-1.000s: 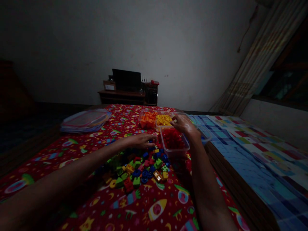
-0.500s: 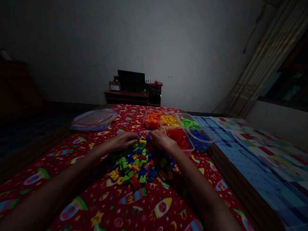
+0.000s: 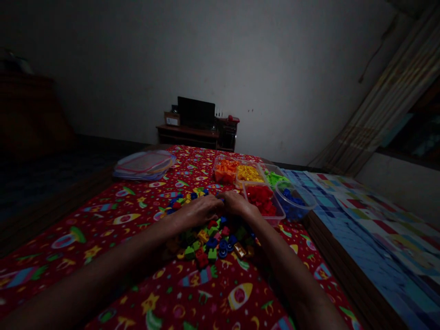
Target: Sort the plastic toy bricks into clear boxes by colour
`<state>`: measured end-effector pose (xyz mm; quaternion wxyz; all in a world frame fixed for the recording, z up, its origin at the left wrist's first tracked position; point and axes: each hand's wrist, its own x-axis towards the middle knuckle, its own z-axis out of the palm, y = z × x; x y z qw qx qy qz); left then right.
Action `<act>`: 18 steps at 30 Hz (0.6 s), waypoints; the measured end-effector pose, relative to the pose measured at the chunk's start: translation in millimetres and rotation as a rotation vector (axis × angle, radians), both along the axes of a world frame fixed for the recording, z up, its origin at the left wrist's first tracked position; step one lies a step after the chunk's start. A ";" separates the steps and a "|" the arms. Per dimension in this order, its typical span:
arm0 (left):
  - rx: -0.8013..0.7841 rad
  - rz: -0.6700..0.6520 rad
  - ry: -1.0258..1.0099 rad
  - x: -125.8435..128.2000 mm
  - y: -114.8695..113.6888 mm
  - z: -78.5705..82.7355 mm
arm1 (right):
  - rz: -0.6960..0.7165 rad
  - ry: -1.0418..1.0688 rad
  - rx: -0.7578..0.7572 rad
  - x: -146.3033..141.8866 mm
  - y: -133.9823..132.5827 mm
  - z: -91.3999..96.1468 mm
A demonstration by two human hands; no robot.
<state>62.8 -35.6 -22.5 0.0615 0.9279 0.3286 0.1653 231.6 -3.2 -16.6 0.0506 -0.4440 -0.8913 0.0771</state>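
A mixed pile of plastic toy bricks (image 3: pixel 202 236) in blue, green, yellow and red lies on a red patterned cloth (image 3: pixel 137 275). Over the pile my left hand (image 3: pixel 202 208) reaches across with its fingers curled together. My right hand (image 3: pixel 237 202) meets it there, fingers bent downward, the fingertips of both hands close together or touching. Whatever lies between the fingers is too dark and hidden to make out. Right behind my right hand is a clear box of red bricks (image 3: pixel 263 199). More loose bricks (image 3: pixel 187 198) show beyond my left hand.
Beside the red box stand clear containers of orange bricks (image 3: pixel 226 170), yellow bricks (image 3: pixel 249 173), green bricks (image 3: pixel 274 178) and blue bricks (image 3: pixel 292 197). Stacked clear lids (image 3: pixel 144 165) lie at the back left. A wooden edge (image 3: pixel 330 247) borders the cloth on the right.
My left hand has moved right, across the pile to my right hand, and its fingers have closed up. The right hand stays over the pile. The view has shifted slightly left.
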 end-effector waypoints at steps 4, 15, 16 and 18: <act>0.006 0.048 -0.007 0.9 4.0 -8.4 | -0.079 -0.029 0.016 -0.6 -3.3 0.3; -0.156 0.323 -0.304 -30.4 17.3 23.1 | -0.172 0.056 0.028 8.0 -6.2 15.4; -0.157 0.347 -0.313 -32.2 19.2 23.6 | -0.160 0.074 0.034 9.1 -6.1 16.4; -0.178 0.363 -0.332 -34.2 23.1 21.1 | -0.132 0.120 0.053 11.0 -4.9 18.1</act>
